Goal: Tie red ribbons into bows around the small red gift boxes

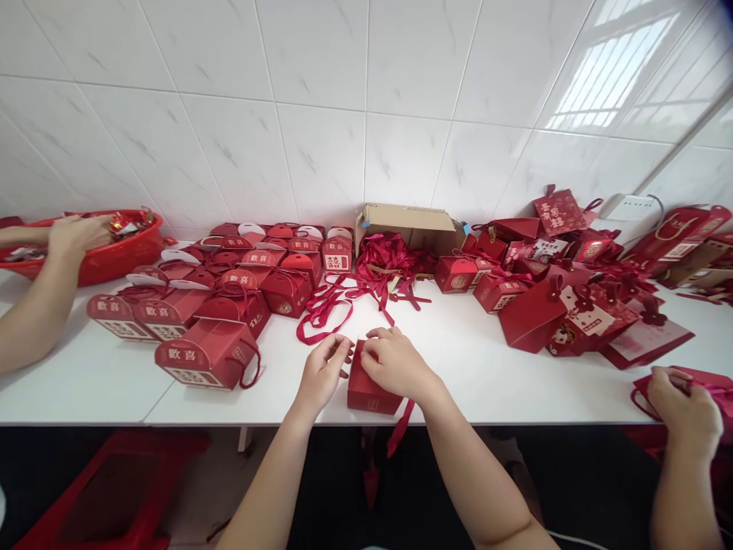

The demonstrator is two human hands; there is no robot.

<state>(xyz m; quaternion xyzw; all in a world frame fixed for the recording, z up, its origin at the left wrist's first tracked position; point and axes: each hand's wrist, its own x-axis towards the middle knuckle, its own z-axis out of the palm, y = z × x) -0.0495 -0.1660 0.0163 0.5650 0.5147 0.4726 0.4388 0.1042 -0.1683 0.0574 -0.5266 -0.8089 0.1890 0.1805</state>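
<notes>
A small red box lies near the front edge of the white table. My right hand rests over its top with bent fingers; whatever its fingertips may pinch is hidden. At the box's left side is my left hand, thumb and fingers brought together, with small dark red pieces showing beside the fingertips. What it grips is too small to name. A red ribbon trails from the box over the table's edge. Beyond my hands, loose ribbons spread out from a heap in a cardboard box.
Finished-looking red boxes stand in rows at the left. Red gift bags crowd the right. One person's hands reach into a red basin at far left; another person's hand handles a red item at far right. A power strip is by the wall.
</notes>
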